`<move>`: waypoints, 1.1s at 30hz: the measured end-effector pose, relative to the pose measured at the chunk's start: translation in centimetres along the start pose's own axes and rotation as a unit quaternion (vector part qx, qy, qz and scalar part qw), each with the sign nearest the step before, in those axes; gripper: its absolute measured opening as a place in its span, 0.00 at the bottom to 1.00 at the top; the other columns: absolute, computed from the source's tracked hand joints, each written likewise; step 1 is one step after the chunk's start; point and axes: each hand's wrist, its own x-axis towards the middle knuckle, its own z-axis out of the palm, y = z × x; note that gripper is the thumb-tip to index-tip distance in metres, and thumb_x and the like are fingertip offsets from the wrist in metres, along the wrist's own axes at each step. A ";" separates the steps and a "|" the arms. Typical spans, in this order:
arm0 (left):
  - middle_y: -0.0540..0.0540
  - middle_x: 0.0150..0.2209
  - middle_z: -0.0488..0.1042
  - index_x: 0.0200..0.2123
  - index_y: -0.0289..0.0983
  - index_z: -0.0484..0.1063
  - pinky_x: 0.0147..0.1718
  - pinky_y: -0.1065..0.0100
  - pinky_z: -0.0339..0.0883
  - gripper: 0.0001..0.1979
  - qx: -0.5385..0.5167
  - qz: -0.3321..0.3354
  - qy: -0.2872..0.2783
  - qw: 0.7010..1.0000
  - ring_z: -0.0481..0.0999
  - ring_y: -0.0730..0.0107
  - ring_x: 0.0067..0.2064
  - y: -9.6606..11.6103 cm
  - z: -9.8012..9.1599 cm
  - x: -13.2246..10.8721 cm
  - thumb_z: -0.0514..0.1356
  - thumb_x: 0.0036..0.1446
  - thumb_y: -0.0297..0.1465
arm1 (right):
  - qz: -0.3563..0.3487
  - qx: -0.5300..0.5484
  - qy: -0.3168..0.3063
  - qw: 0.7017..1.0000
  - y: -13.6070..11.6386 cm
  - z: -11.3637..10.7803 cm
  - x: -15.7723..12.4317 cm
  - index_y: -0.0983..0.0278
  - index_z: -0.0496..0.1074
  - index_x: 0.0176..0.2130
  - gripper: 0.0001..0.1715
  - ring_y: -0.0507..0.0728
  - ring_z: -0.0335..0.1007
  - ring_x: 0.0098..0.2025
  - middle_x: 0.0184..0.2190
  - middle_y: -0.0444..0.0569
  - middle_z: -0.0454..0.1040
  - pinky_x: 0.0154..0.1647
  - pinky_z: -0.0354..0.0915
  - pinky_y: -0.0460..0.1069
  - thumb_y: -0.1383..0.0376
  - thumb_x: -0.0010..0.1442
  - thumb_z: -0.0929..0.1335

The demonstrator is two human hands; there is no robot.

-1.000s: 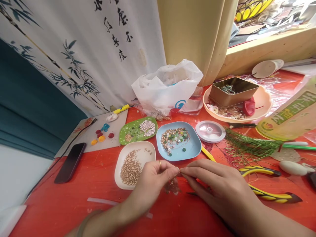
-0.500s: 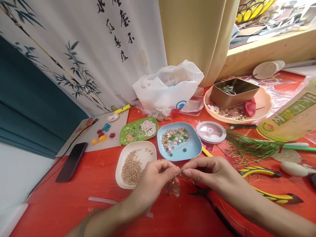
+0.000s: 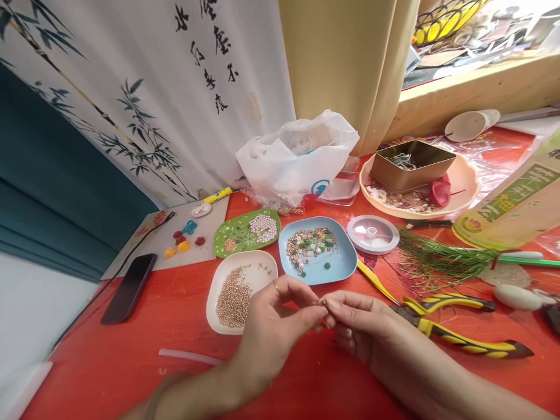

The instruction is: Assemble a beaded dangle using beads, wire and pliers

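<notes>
bead [image 3: 322, 302] pinched tight between left hand [image 3: 271, 326] and right hand [image 3: 371, 329], by fingertips since tiny, just beside blue dish [image 3: 345, 265]

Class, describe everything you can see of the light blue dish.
The light blue dish is a shallow rounded square, plastic-looking, flat on the red table. Gold-coloured, green and white beads heap toward its far left; the rest is bare. Just in front, left hand and right hand pinch a small bead piece, apparently clear of it.
</notes>
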 end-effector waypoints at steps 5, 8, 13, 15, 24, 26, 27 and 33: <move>0.51 0.23 0.70 0.22 0.36 0.69 0.27 0.73 0.64 0.05 0.050 0.075 0.037 0.995 0.69 0.74 0.27 -0.4 -0.3 -0.4 0.63 0.45 0.28 | -0.055 -0.093 0.040 0.993 0.2 0.6 -0.6 0.65 0.75 0.27 0.11 0.45 0.51 0.20 0.17 0.41 0.64 0.20 0.51 0.40 0.59 0.46 0.71; 0.50 0.24 0.71 0.23 0.37 0.70 0.28 0.71 0.64 0.04 0.089 0.122 0.050 0.987 0.69 0.72 0.28 -0.4 -0.5 -0.5 0.63 0.46 0.28 | -0.090 -0.188 0.067 0.976 -0.2 1.0 -1.1 0.64 0.77 0.30 0.12 0.47 0.56 0.22 0.21 0.44 0.69 0.21 0.54 0.42 0.58 0.48 0.69; 0.49 0.25 0.71 0.24 0.37 0.72 0.28 0.69 0.66 0.03 0.110 0.126 0.052 0.984 0.71 0.69 0.29 -0.4 -0.5 -0.2 0.63 0.47 0.29 | -0.158 -0.357 0.063 0.918 -1.0 1.2 -1.3 0.61 0.77 0.34 0.13 0.51 0.65 0.26 0.25 0.45 0.74 0.26 0.63 0.44 0.59 0.52 0.66; 0.48 0.25 0.72 0.23 0.37 0.73 0.28 0.68 0.66 0.02 0.104 0.118 0.050 0.986 0.72 0.68 0.29 -0.4 -0.5 -0.1 0.63 0.46 0.28 | -0.203 -0.412 0.066 0.886 -1.1 1.2 -1.2 0.61 0.77 0.34 0.13 0.52 0.67 0.27 0.24 0.46 0.75 0.26 0.64 0.44 0.61 0.53 0.65; 0.50 0.24 0.72 0.24 0.38 0.77 0.21 0.74 0.66 0.03 -0.003 0.064 0.013 0.998 0.70 0.76 0.22 -0.3 -0.5 0.0 0.63 0.44 0.25 | -0.337 -0.517 0.048 0.785 -1.0 1.0 -1.3 0.63 0.74 0.27 0.09 0.50 0.69 0.23 0.22 0.44 0.75 0.25 0.64 0.41 0.69 0.54 0.64; 0.51 0.24 0.71 0.24 0.39 0.77 0.18 0.76 0.65 0.03 -0.039 0.027 -0.007 0.999 0.69 0.78 0.20 -0.5 -0.5 0.3 0.63 0.44 0.26 | -0.349 -0.522 0.045 0.777 -1.2 0.9 -1.3 0.63 0.73 0.27 0.09 0.49 0.70 0.25 0.24 0.43 0.76 0.26 0.64 0.41 0.71 0.53 0.64; 0.51 0.24 0.71 0.24 0.39 0.77 0.17 0.76 0.64 0.02 -0.058 0.008 -0.017 0.998 0.69 0.79 0.20 -0.6 -0.6 0.4 0.63 0.44 0.26 | -0.350 -0.524 0.043 0.776 -1.3 0.9 -1.2 0.63 0.73 0.26 0.09 0.49 0.70 0.25 0.24 0.43 0.76 0.26 0.64 0.41 0.71 0.53 0.64; 0.51 0.18 0.70 0.23 0.36 0.75 0.14 0.77 0.60 0.03 -0.130 -0.073 -0.055 0.987 0.66 0.79 0.16 -0.7 -0.7 0.6 0.65 0.42 0.29 | -0.303 -0.535 0.049 0.788 -2.0 1.1 -1.3 0.64 0.72 0.23 0.09 0.49 0.66 0.20 0.18 0.42 0.73 0.21 0.61 0.41 0.67 0.53 0.65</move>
